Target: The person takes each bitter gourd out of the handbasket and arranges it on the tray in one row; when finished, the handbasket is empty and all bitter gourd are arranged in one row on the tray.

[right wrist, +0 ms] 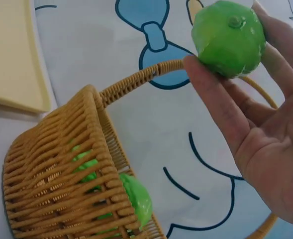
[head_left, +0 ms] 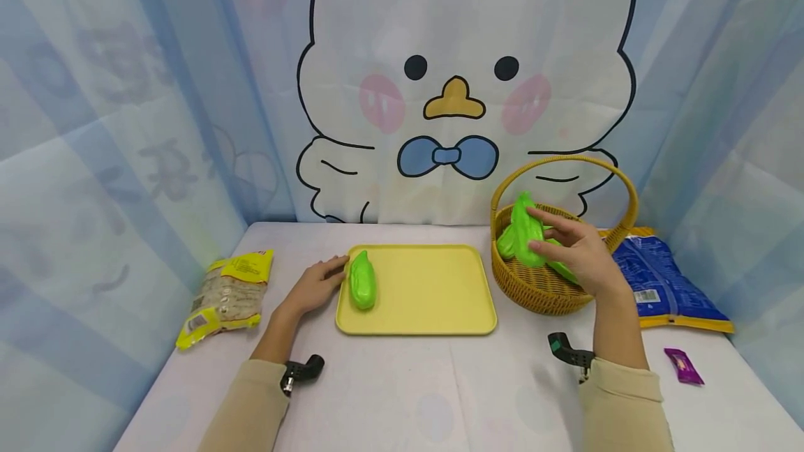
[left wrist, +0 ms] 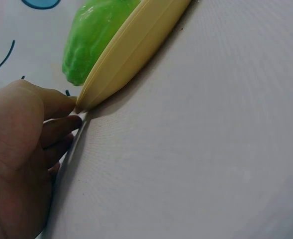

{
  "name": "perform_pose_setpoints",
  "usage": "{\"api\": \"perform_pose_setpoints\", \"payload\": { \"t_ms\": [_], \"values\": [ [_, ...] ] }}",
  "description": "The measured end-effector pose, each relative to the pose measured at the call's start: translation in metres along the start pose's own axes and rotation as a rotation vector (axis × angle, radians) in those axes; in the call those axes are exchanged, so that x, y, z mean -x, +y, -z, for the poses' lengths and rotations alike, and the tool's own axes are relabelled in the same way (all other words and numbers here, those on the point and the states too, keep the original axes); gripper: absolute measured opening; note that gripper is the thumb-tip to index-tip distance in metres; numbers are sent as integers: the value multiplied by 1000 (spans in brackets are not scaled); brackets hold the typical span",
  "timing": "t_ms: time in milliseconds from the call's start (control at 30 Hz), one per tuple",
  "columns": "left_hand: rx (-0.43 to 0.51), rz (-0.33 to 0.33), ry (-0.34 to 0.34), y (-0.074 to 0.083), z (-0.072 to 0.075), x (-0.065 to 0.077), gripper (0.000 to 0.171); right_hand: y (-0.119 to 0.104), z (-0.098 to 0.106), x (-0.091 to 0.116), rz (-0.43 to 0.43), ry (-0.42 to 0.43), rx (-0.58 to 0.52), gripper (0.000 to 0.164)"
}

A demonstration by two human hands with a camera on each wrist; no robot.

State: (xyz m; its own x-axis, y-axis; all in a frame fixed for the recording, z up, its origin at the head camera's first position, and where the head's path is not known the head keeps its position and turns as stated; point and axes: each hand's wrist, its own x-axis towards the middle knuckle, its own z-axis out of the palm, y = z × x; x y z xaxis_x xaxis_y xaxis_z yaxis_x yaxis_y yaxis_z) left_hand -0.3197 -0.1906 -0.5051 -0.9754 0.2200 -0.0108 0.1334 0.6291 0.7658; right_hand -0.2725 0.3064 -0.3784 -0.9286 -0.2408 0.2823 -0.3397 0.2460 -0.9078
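My right hand (head_left: pixel 581 253) grips a green bumpy bitter melon (head_left: pixel 526 232) between thumb and fingers, holding it up over the wicker basket (head_left: pixel 543 296). In the right wrist view the rounded end of that bitter melon (right wrist: pixel 228 37) faces the camera, clear of the basket's rim. Other green bitter melons (right wrist: pixel 136 199) lie inside the basket, partly hidden by its weave. Another bitter melon (head_left: pixel 362 281) rests lengthwise on the left part of the yellow tray (head_left: pixel 430 291). At the tray's left edge, my left hand (head_left: pixel 314 286) touches the rim with its fingertips, thumb close by.
A yellow-and-clear food bag (head_left: pixel 229 295) lies left of the tray. Right of the basket are a blue-and-orange bag (head_left: pixel 668 284) and, nearer the front, a small purple packet (head_left: pixel 685 366). The basket's tall handle (head_left: pixel 565 158) arches above it. A printed curtain (head_left: pixel 452 33) stands behind the table.
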Motion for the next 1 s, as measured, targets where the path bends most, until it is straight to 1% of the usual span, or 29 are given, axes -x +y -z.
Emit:
{"api": "perform_pose_setpoints", "payload": {
  "t_ms": [133,233,433,633,833,1000],
  "values": [
    [-7,-3,-2,0,0,0,50,-1,-7,-4,59,-69,-115,58],
    [-11,-11,-2,0,0,0,50,-2,-17,-8,60,-104,-137,57],
    [-8,-16,3,1,0,0,49,-6,-45,-19,36,-112,-34,57],
    [-16,-17,0,1,-1,0,49,0,-72,-27,13,-142,-8,59],
    [-15,-35,5,0,0,0,49,4,-92,-31,-30,-184,83,69],
    [-13,-44,5,-2,0,-1,49,9,-108,-32,-63,-216,134,78]
  ]
}}
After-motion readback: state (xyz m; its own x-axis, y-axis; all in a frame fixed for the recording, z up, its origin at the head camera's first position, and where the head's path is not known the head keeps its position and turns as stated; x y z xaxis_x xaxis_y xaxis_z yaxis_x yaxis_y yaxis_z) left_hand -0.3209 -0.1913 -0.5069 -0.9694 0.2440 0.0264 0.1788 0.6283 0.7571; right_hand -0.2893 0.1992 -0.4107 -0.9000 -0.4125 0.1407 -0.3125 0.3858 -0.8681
